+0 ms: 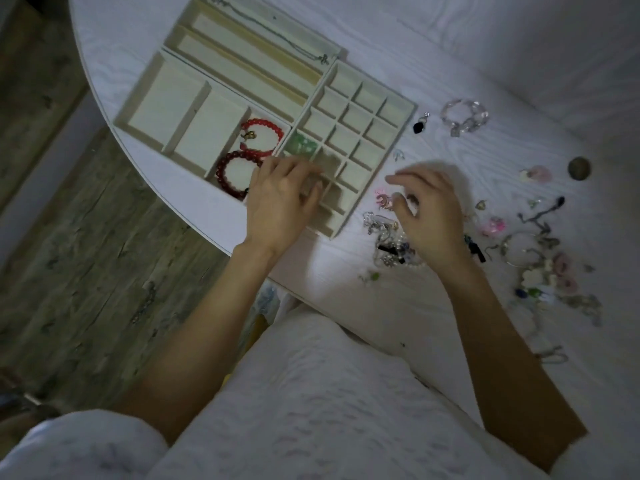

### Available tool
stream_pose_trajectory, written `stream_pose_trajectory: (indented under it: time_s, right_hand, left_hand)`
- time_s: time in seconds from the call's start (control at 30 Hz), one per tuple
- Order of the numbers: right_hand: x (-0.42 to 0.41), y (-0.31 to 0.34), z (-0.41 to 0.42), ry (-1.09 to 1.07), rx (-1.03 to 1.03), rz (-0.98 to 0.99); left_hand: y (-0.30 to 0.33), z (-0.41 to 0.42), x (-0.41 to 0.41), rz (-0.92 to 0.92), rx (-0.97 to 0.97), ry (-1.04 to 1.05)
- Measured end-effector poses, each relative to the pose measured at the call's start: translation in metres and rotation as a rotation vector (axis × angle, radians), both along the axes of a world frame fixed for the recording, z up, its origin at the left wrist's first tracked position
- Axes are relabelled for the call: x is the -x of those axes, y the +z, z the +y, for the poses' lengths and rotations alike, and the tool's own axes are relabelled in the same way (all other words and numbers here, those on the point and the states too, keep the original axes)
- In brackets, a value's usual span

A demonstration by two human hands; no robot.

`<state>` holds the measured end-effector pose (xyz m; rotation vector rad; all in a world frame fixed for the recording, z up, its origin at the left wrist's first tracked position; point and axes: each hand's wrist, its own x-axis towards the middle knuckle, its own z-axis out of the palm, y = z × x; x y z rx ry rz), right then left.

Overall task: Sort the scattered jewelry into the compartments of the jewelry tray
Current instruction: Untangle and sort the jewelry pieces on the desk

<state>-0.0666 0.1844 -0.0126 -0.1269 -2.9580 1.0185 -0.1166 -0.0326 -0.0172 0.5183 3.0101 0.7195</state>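
A cream jewelry tray (414, 107) lies on the white table. Two red bead bracelets (262, 137) share one wide compartment. A green piece (302, 144) sits in a small square cell. My left hand (282, 202) rests over the small cells at the tray's near corner, fingers bent; whether it holds anything is blurred. My right hand (427, 211) hovers just right of the tray above a tangle of scattered jewelry (386, 237), thumb and fingers curled together, perhaps on a small piece. A thin chain (277, 32) lies in the tray's far long slot.
A clear bead bracelet (465, 116) and a black pendant (419, 125) lie right of the tray. More pieces, pink charms (493, 226), a bangle (523, 249) and flowers, spread to the right. A round dark disc (579, 168) sits far right. The table's curved edge (194, 216) drops to wood floor.
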Motion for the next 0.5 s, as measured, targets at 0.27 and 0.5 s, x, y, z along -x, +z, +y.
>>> stream_pose_trajectory:
  time_s: [0.27, 0.5]
  right_hand:
    - [-0.075, -0.025, 0.057, 0.021, -0.239, -0.051]
    - [-0.076, -0.017, 0.069, -0.019, -0.343, -0.04]
  left_hand:
    - [-0.007, 0.083, -0.053, -0.068, -0.014, -0.29]
    - [-0.022, 0.118, -0.049, 0.009, 0.222, -0.263]
